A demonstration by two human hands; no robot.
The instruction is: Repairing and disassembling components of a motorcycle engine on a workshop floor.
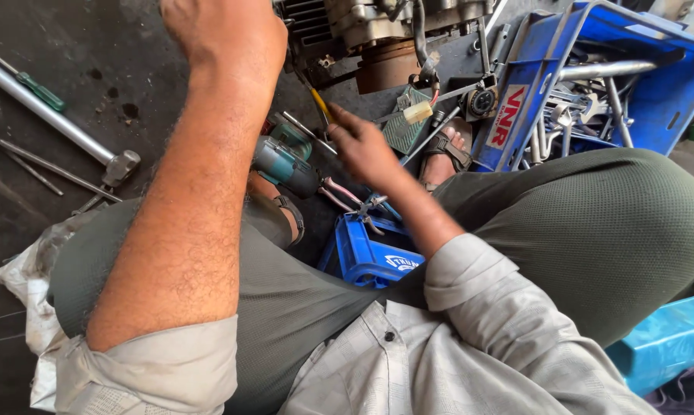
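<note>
Right hand [362, 146] pinches a thin yellow-handled screwdriver [319, 104], tip angled up toward the engine [378, 31] on the floor [93, 69]. Left hand [224, 31] reaches up against the engine; whether its grip is clenched, I cannot tell. A teal power drill [284, 165] lies just below the right hand, pliers [351, 198] beside it. A blue crate [654, 92] of wrenches sits right of the engine.

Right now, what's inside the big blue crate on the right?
The blue crate holds a jumble of metal tools: spanners and a long steel bar. Its bottom and near corner are hidden behind the person's knee.
</note>
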